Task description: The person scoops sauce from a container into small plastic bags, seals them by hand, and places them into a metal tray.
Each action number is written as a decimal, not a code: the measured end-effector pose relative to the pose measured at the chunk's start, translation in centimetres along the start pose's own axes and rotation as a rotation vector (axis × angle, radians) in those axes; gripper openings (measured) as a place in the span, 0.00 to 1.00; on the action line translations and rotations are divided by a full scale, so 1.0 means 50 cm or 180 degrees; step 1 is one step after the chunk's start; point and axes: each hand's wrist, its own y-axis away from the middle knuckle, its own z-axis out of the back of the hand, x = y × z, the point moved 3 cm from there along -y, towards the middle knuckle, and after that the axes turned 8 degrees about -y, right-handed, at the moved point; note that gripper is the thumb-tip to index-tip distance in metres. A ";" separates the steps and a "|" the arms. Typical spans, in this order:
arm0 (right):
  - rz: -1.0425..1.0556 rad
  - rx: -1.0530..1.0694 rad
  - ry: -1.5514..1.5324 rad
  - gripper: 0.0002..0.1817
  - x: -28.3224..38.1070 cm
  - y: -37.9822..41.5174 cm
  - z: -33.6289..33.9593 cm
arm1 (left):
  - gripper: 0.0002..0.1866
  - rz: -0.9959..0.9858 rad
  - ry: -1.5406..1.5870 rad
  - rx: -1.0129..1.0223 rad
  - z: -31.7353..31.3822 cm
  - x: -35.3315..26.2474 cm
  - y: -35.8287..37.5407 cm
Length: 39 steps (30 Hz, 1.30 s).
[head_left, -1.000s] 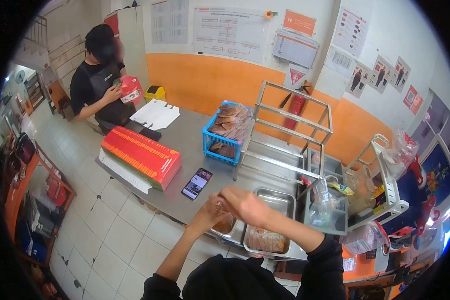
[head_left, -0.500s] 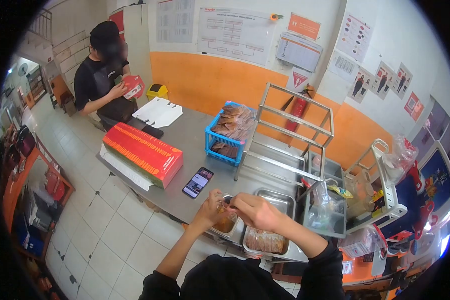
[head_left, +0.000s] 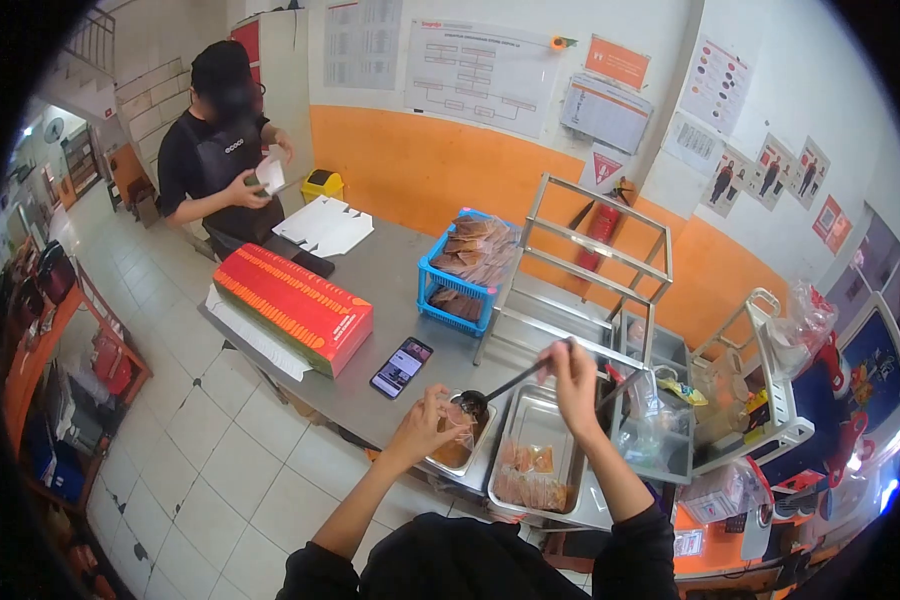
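My left hand [head_left: 423,428] is closed on a small clear plastic bag [head_left: 456,418] above a metal container of orange-brown food [head_left: 452,455]. Up and to the right, my right hand [head_left: 573,385] grips the handle of a black ladle [head_left: 515,381]. The ladle's bowl is beside the bag, over the container. Right of that container, a larger metal tray [head_left: 542,428] holds several flat filled packets [head_left: 532,478] in its nearer part.
A phone [head_left: 402,367] lies left of the containers. Farther off are a red box [head_left: 292,308], a blue basket of packets [head_left: 459,268] and a metal rack [head_left: 595,262]. A co-worker [head_left: 225,150] stands at the far left, holding a small carton.
My right hand has moved up and right, away from my left hand, and now holds the ladle. The co-worker's carton has been turned and looks more folded.
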 end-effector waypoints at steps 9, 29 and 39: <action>-0.0812 -0.1893 -0.1315 0.13 -0.276 0.160 0.118 | 0.35 -0.0045 -0.0031 -0.0402 -0.005 0.045 0.050; -0.0133 0.0796 0.1133 0.06 -0.092 0.145 -0.102 | 0.32 0.0291 0.0865 -0.0571 0.019 -0.039 0.036; -0.0017 0.0717 0.1569 0.05 -0.050 0.109 -0.100 | 0.12 0.0825 0.2267 -0.0888 -0.020 0.005 0.053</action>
